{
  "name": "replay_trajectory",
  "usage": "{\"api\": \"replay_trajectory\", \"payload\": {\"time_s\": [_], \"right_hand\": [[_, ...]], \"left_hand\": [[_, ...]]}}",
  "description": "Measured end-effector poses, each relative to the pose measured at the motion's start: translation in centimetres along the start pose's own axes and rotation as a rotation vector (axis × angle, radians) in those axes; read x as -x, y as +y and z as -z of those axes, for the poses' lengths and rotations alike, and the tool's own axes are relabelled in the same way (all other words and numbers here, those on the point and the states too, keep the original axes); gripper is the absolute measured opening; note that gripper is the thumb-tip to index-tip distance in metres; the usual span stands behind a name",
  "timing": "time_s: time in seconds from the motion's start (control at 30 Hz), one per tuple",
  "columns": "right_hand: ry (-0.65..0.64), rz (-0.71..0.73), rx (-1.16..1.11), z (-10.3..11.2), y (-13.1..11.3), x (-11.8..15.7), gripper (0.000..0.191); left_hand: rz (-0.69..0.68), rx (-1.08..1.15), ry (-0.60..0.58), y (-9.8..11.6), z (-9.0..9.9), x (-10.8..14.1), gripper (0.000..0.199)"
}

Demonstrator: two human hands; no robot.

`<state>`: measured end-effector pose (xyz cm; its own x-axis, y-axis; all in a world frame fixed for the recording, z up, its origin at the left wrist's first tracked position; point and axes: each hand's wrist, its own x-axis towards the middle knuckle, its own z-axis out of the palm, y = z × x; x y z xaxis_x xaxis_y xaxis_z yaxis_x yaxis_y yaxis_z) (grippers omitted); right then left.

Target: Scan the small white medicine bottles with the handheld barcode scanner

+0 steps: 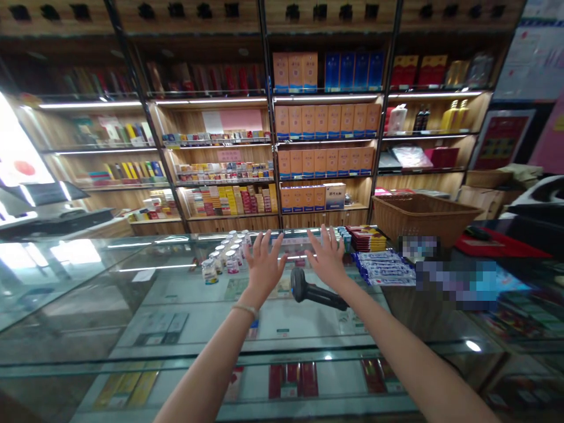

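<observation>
Along the left edge of the frame, at mid-height, a dark machine [66, 222] is sitting near the glass counter [88, 305], whose top is filling much of the lower half. Left of centre, we are seeing small lidded jars [231, 262] standing in a slanting cluster on the glass; behind them, small coloured boxes [227, 201] are lining a shelf. Just right of the jars, we are holding out our left hand [263, 267], its fingers spread wide and gripping nothing; we cannot tell whether it is touching the nearest jar. In the middle of the frame a black handheld scanner [321, 295] is lying between our forearms, its head pointing left and its handle reaching toward our right wrist. Orange boxes [326, 121] are filling shelves above, in the upper middle. We are stretching out our right hand [329, 263] just right of centre, also empty, its fingers fanned open. Beside it, right of centre, red-and-yellow packets [368, 238] are lying stacked, with blue-and-white packets [383, 267] spreading just in front. Farther right, a brown basket [425, 214] is standing near a red mat [506, 249].
</observation>
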<state>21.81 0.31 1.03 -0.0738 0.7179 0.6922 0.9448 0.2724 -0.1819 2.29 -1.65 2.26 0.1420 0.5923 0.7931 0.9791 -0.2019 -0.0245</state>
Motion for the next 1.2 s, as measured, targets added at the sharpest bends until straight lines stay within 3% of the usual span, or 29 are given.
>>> {"api": "replay_trajectory", "payload": {"time_s": [0.27, 0.53, 0.97, 1.2], "right_hand": [[0.007, -0.052, 0.099, 0.4, 4.2, 0.4, 0.058], [-0.03, -0.139, 0.13, -0.3, 7.5, -1.6, 0.066], [-0.085, -0.064, 0.152, -1.9, 9.2, -0.8, 0.07], [-0.08, -0.066, 0.133, -2.2, 9.8, -0.7, 0.069]], "left_hand": [[-0.001, 0.066, 0.01, 3.4, -2.7, -1.0, 0.053], [0.007, 0.118, -0.036, 5.4, -3.8, -2.9, 0.057], [0.113, 0.118, -0.125, 6.3, -4.7, -3.6, 0.056], [-0.066, 0.099, -0.306, 6.8, -5.2, -4.6, 0.059]]}}
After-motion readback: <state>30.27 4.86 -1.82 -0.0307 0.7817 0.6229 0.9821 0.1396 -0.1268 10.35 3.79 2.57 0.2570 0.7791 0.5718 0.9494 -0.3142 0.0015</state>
